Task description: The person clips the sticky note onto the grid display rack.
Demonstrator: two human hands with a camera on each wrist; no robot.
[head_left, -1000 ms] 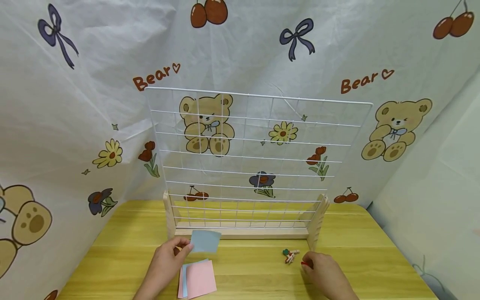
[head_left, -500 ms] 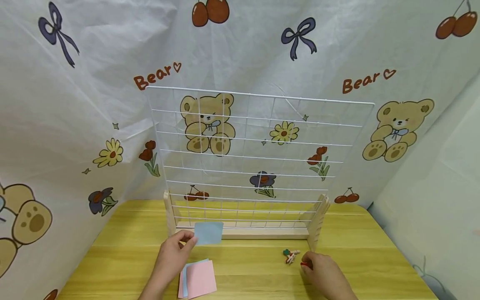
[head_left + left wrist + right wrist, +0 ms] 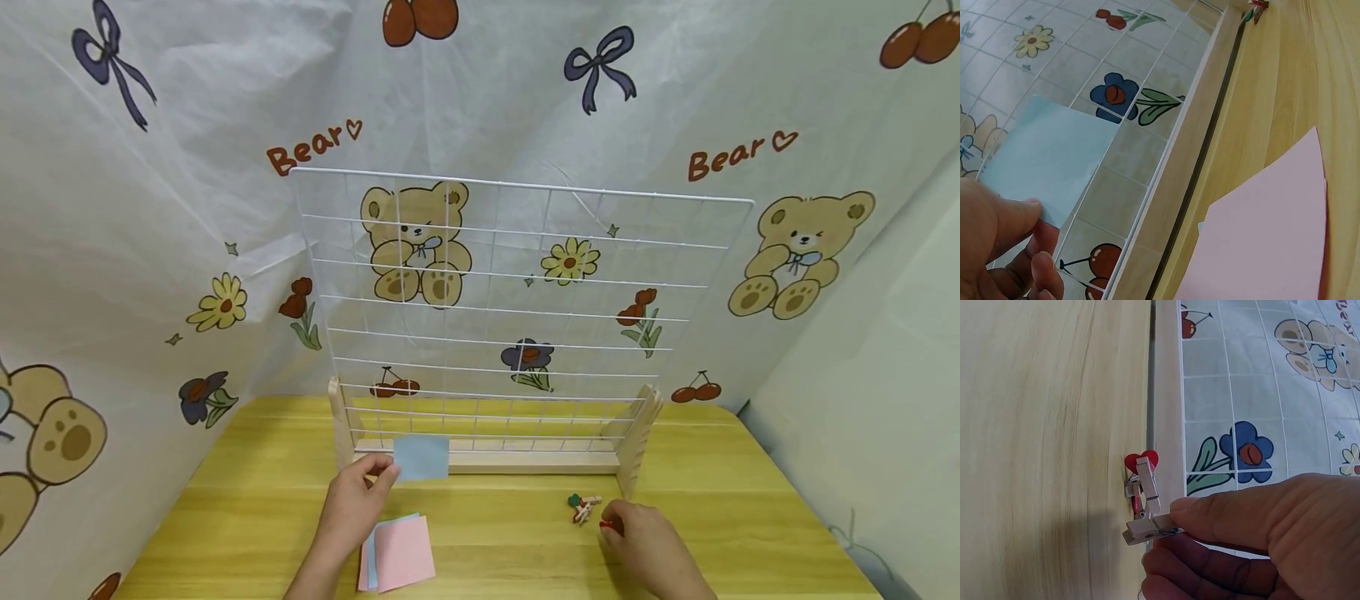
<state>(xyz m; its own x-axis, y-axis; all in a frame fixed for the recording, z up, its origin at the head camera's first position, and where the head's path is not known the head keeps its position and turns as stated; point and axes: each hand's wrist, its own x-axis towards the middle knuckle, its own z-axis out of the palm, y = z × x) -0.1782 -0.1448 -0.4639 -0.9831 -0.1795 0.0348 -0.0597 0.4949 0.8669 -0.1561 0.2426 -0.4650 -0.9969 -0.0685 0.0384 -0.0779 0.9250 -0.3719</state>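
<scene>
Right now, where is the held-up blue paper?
In the head view, the blue paper is left of centre, pinched by the left hand in front of the wire rack, beyond the pink paper.

This looks like a small, screened-off craft corner, though whether it sits in a home or a studio cannot be told. A white cloth printed with cartoon bears, flowers, bows and cherries hangs behind and along the left of a yellow wood-grain desk, with a plain pale surface closing off the right side. On the desk, a white wire grid in a wooden stand, coloured paper sheets and small decorated clothespins suggest handicraft.
</scene>
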